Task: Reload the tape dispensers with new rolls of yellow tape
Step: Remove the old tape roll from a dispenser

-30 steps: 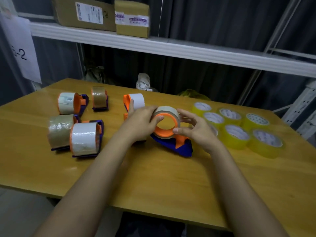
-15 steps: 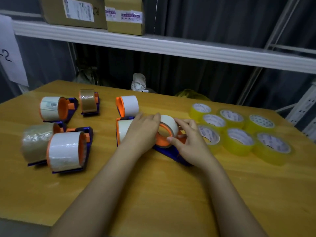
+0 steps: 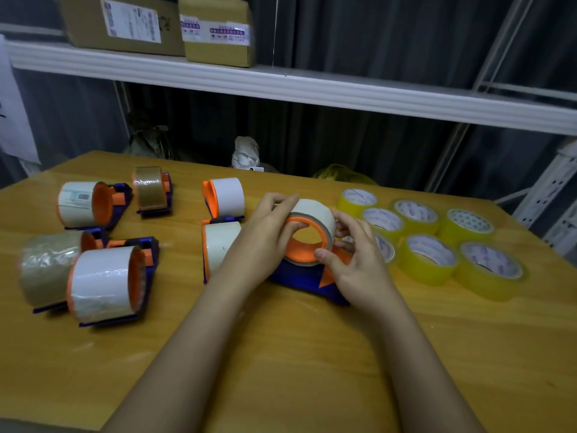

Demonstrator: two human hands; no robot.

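Both hands hold the old white roll (image 3: 313,214) on the blue and orange dispenser (image 3: 307,275) in the middle of the worktop (image 3: 281,354); the left hand (image 3: 268,232) now curls its fingers over the roll's top, higher than a moment ago. The right hand (image 3: 359,257) pinches its right side, thumb on the orange rim. The yellow tape rolls (image 3: 427,260) sit untouched just right of the hands.

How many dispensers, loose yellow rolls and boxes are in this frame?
Dispensers: 7, one held by the left hand and right hand
Yellow rolls: 7, one partly hidden
Boxes on the shelf: 2
Total: 16
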